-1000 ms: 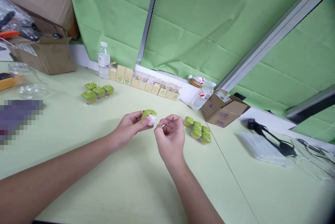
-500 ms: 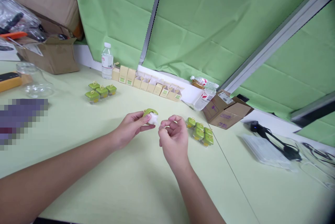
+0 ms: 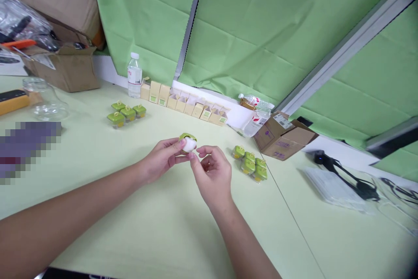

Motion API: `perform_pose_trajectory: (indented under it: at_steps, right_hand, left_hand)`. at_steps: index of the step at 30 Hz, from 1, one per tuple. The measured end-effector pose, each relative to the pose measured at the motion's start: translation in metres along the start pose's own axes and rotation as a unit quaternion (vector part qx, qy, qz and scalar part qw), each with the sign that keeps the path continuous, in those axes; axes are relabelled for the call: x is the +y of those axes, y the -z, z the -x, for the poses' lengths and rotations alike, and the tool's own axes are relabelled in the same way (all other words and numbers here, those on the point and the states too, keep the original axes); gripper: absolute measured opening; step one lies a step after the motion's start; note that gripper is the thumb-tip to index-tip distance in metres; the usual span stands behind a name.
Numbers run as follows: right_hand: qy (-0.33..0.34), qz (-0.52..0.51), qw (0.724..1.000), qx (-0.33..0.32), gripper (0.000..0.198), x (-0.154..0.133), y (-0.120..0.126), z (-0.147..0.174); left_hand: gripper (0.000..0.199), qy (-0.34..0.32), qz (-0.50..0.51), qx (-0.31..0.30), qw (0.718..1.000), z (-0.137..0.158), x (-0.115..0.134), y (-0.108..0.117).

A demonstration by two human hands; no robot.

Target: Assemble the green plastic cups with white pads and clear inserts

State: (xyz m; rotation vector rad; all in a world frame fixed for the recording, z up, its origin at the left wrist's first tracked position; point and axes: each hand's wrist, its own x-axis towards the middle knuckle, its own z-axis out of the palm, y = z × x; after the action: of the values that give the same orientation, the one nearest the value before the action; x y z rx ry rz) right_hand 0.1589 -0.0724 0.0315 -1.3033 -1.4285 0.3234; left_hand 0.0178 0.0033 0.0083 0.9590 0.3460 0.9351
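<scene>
My left hand (image 3: 167, 156) is closed around a small green-lidded box (image 3: 187, 136), held above the table in the middle of the view. A rounded white piece (image 3: 189, 144) shows in the opening under the lid; its material is hard to tell. My right hand (image 3: 214, 170) is close by on the right, fingers bent and apart, its thumb tip at the lower edge of the white piece. Whether the thumb presses on it I cannot tell. Similar clear boxes with green lids stand in a left group (image 3: 127, 114) and a right group (image 3: 250, 164).
A row of small beige cartons (image 3: 181, 102) lines the back of the table (image 3: 156, 222). A water bottle (image 3: 134, 75) stands at its left end, with bottles lying beside a cardboard box (image 3: 282, 136) on the right. A glass vessel (image 3: 47, 102) and black cables (image 3: 352, 179) lie toward the sides.
My right hand has moved left and its thumb has come up to the held box. The white piece now looks rounder and sits further inside the opening.
</scene>
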Motion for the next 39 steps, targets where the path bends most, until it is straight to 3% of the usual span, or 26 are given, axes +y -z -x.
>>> perform_pose_trajectory:
  at_steps: [5, 12, 17, 27, 36, 39]
  right_hand:
    - [0.002, 0.005, 1.000, 0.013, 0.012, 0.001, -0.004, 0.001]
    - [-0.124, -0.116, 0.985, -0.018, 0.023, -0.002, -0.003, -0.002]
    - [-0.168, -0.165, 0.971, -0.034, 0.022, -0.005, -0.001, -0.004]
    - [-0.207, -0.236, 0.948, -0.050, 0.016, -0.012, -0.001, -0.001]
    - [-0.201, -0.248, 0.946, -0.056, 0.011, -0.015, 0.003, -0.002]
    - [-0.182, -0.273, 0.943, -0.055, 0.008, -0.017, 0.014, -0.005]
  left_hand:
    - [0.029, -0.007, -0.020, -0.026, 0.999, 0.002, -0.002, -0.004]
    - [0.028, -0.021, -0.061, -0.033, 0.997, 0.002, 0.000, 0.000]
    - [0.026, -0.020, -0.056, -0.046, 0.997, 0.002, -0.001, -0.001]
    - [0.030, -0.015, -0.042, -0.029, 0.999, -0.003, 0.002, 0.004]
    - [0.029, -0.012, -0.037, -0.020, 0.999, -0.004, -0.001, 0.008]
    - [0.029, -0.007, -0.029, 0.016, 0.999, -0.007, 0.000, 0.012]
